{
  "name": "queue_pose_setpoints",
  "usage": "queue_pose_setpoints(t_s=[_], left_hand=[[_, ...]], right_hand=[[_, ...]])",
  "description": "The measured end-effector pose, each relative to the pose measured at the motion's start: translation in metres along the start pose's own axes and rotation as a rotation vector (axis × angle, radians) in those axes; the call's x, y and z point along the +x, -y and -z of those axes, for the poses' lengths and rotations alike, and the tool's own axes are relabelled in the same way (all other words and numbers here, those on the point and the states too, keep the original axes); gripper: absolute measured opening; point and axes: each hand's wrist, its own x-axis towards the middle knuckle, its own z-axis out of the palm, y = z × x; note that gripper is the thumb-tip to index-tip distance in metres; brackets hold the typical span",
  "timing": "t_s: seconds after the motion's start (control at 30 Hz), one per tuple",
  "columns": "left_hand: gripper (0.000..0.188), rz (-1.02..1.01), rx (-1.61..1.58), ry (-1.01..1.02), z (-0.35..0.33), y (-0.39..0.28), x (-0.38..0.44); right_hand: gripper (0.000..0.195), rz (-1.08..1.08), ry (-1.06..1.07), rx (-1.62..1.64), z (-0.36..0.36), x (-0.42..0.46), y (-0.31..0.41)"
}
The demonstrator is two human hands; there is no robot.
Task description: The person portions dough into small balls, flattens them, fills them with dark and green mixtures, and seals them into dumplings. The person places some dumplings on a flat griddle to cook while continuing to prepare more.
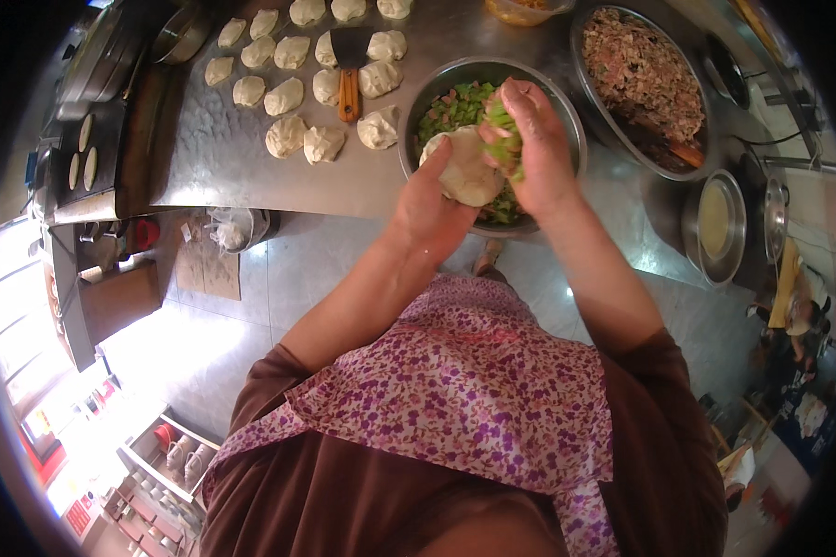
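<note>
A flattened round of dough [468, 170] lies in my left hand [428, 209], the thumb resting on its upper side. My right hand [545, 150] grips a clump of chopped green vegetable with pink bits [503, 132], close to the dough's right edge. Both hands are over a large steel bowl [577, 132], which holds more of the chopped green and pink filling [453, 108]. Left of the bowl, several pale dough pieces [284, 96] sit in loose rows on the steel worktop [230, 167]. A scraper with a wooden handle [348, 94] lies among them.
An oval steel basin of minced filling [644, 76] stands at the right, with a wooden handle [686, 154] in it. Nearby is a steel bowl of pale liquid [716, 216]. A dark griddle [104, 157] with several flat pieces is at far left. A lined bin [240, 230] stands below.
</note>
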Motion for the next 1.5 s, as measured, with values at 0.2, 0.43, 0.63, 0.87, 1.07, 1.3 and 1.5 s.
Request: queue_pose_setpoints(t_s=[0.2, 0.43, 0.63, 0.87, 1.07, 1.3, 1.5], left_hand=[[0.049, 0.022, -0.191, 0.069, -0.017, 0.011, 0.015], [0.049, 0.045, -0.153, 0.057, -0.025, 0.016, 0.031], [0.048, -0.145, -0.089, 0.087, -0.026, 0.019, 0.036], [0.052, -0.145, -0.035, 0.040, -0.010, -0.001, 0.031], [0.052, -0.095, -0.092, -0.003, 0.000, -0.016, 0.024], [0.044, -0.059, -0.069, -0.021, 0.008, -0.019, 0.021], [0.043, -0.055, -0.045, 0.000, 0.008, -0.013, 0.024]], right_hand=[[0.018, 0.808, 0.122, -0.701, 0.009, 0.006, -0.022], [0.038, 0.821, 0.053, -1.030, 0.018, 0.001, -0.025], [0.040, 0.775, 0.143, -1.142, 0.019, -0.001, -0.026], [0.038, 0.258, 0.009, -0.682, 0.056, 0.008, 0.012], [0.040, 0.010, 0.706, -1.409, 0.081, -0.005, -0.024], [0.033, 0.032, 0.421, -1.329, 0.078, 0.013, -0.009], [0.030, 0.253, 0.230, -0.803, 0.048, 0.007, 0.016]])
